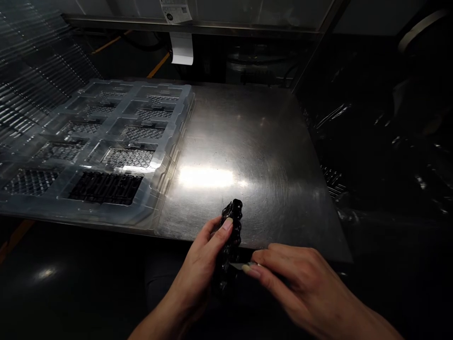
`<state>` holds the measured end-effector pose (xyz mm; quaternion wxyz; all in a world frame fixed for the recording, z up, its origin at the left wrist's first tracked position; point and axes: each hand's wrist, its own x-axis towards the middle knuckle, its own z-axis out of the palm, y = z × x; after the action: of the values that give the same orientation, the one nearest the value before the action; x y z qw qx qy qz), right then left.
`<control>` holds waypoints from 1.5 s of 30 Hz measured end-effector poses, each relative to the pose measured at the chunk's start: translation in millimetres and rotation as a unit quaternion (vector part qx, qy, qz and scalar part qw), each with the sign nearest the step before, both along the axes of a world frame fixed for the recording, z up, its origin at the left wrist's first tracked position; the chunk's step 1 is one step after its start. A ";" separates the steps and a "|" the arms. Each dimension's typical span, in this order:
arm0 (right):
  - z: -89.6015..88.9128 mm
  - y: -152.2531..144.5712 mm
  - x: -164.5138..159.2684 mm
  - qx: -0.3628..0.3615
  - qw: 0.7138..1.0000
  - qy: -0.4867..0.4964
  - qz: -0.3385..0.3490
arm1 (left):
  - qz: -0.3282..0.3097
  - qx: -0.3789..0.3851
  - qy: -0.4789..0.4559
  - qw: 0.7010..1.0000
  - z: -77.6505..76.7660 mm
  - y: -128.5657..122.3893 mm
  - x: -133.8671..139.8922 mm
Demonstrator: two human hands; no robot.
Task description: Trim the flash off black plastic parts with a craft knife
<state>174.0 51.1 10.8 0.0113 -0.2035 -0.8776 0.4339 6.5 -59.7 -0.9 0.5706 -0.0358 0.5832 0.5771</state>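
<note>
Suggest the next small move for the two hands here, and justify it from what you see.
Probably draw the small blade along the black part: the right hand pinches the blade against its lower edge while the left hand grips the part upright over the metal table's near edge.

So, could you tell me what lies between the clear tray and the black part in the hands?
Only bare steel tabletop, seen from the head view, separates the clear tray from the black part.

Black glossy lattice part (231, 236), narrow and knobbly, stands on edge at near rim of table, upper end tilted slightly right. Small silvery blade (239, 266) touches its lower right side, pointing left, nearly level.
</note>
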 end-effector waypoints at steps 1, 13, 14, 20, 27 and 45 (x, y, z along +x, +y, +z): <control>0.2 -0.2 -0.2 0.004 1.000 -0.005 0.002 | -0.001 0.001 -0.001 1.000 0.5 0.4 -0.1; 8.7 -2.0 4.0 0.129 0.991 -0.015 0.020 | -0.007 -0.012 0.013 1.000 4.3 3.3 3.4; 9.7 -2.2 4.0 0.141 0.990 -0.012 0.023 | -0.008 -0.012 0.013 1.000 4.2 3.2 3.4; 13.8 1.9 1.2 0.185 0.982 0.013 0.036 | -0.010 -0.007 0.010 1.000 3.6 2.9 4.8; 13.8 15.1 -0.5 0.329 0.937 0.109 0.035 | -0.004 -0.003 0.003 1.000 3.4 2.6 7.3; -7.2 2.0 -27.9 -0.583 0.728 0.181 -0.313 | -0.146 0.163 0.145 0.965 -13.0 -17.6 18.1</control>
<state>146.1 53.2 3.6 0.1841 -0.3506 -0.3198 0.8608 24.6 -77.2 -13.8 0.5560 0.2274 0.5569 0.5736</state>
